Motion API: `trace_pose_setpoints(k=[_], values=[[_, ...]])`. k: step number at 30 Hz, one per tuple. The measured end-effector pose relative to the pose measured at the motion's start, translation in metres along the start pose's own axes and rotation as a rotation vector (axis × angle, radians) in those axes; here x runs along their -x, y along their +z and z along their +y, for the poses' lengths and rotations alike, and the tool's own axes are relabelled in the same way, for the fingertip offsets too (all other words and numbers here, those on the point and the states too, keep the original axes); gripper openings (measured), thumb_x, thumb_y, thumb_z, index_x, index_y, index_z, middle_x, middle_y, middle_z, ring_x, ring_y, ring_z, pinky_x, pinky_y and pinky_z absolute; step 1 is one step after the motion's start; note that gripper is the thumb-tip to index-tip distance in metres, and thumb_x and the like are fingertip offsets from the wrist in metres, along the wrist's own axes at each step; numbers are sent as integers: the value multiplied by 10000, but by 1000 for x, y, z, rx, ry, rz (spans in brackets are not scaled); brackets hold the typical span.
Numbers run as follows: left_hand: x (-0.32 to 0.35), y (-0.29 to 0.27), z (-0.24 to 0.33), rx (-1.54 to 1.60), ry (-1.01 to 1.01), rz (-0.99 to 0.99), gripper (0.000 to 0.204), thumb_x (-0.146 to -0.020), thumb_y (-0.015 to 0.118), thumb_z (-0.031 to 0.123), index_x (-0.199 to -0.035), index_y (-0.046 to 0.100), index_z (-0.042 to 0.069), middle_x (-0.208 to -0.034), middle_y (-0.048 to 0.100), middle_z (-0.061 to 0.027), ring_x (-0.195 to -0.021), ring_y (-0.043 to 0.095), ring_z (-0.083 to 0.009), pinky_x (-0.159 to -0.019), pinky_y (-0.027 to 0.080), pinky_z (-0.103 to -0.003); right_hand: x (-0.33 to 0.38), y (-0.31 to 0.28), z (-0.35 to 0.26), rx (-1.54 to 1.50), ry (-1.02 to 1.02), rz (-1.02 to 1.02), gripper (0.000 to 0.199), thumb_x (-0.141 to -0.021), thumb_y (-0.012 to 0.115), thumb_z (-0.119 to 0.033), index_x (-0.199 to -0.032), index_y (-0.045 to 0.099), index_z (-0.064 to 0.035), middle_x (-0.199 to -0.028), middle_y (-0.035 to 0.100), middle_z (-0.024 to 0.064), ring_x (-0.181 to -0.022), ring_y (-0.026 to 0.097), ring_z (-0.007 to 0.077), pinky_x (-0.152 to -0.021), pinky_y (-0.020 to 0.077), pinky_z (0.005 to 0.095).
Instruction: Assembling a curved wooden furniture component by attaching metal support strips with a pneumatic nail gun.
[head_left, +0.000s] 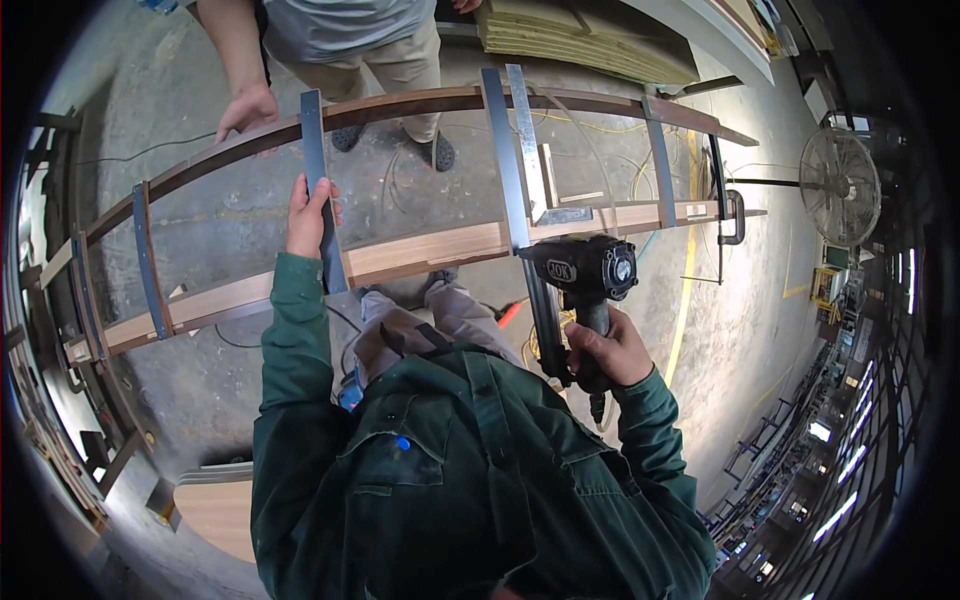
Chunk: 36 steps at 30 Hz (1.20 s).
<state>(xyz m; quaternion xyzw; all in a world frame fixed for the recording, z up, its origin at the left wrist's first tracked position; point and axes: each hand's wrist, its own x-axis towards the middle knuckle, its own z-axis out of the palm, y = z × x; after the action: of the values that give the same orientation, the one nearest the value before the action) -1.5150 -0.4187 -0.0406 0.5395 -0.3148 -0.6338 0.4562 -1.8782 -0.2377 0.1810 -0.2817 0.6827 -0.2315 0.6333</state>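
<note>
A long, ladder-like wooden frame lies across in front of me, with a near rail, a dark brown far rail and several dark crosspieces. My left hand is closed on one dark grey crosspiece, thumb on its upper side. In my right hand is a black pneumatic nail gun, gripped by its handle. Its nose is at the near end of another dark crosspiece, by the near rail; contact there cannot be made out. A metal square lies alongside that crosspiece.
Across the frame stands a co-worker, one hand at the far rail. A C-clamp sits at the frame's right end. Stacked boards lie at the back; a large fan stands right. Air hoses and cords cross the floor.
</note>
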Motion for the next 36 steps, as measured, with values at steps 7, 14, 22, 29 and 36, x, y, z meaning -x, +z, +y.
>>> trace_pose_setpoints(k=[7,14,22,29,36], values=[[0,2,2,13,20,-14,194,-961,546,260,-1081,503,114,-821,562,3,-646,552,-89,-527,473,-243,4,-1,0,15,-19,23,351,-862,692,-270,-1017,520,-6,-642,600,58,-526,600,149,-503,471,271],[-1,-1,0,31,3,-20,212,-963,543,256,-1114,500,114,-827,563,2,-651,550,-88,-530,474,-239,3,0,2,-11,-28,47,286,-865,681,-244,-919,530,-8,-637,578,64,-508,584,165,-513,487,292],[1,-1,1,27,-4,-22,217,-963,543,255,-1121,500,113,-831,565,1,-653,553,-90,-531,478,-243,0,1,6,3,-9,28,341,-865,683,-274,-1001,524,-5,-637,603,63,-527,602,152,-507,472,272],[-6,4,0,72,14,-14,188,-946,582,259,-1049,507,121,-796,568,2,-613,548,-99,-503,454,-248,20,-14,-30,96,-75,120,321,-869,686,-250,-999,537,2,-649,593,50,-522,598,145,-498,466,264],[-16,-12,-11,68,78,-23,150,-956,566,258,-961,503,122,-741,554,2,-550,528,-105,-457,426,-259,-8,-89,-131,1222,-508,493,588,-785,680,-302,-1294,508,-62,-741,639,177,-688,657,321,-646,513,411]])
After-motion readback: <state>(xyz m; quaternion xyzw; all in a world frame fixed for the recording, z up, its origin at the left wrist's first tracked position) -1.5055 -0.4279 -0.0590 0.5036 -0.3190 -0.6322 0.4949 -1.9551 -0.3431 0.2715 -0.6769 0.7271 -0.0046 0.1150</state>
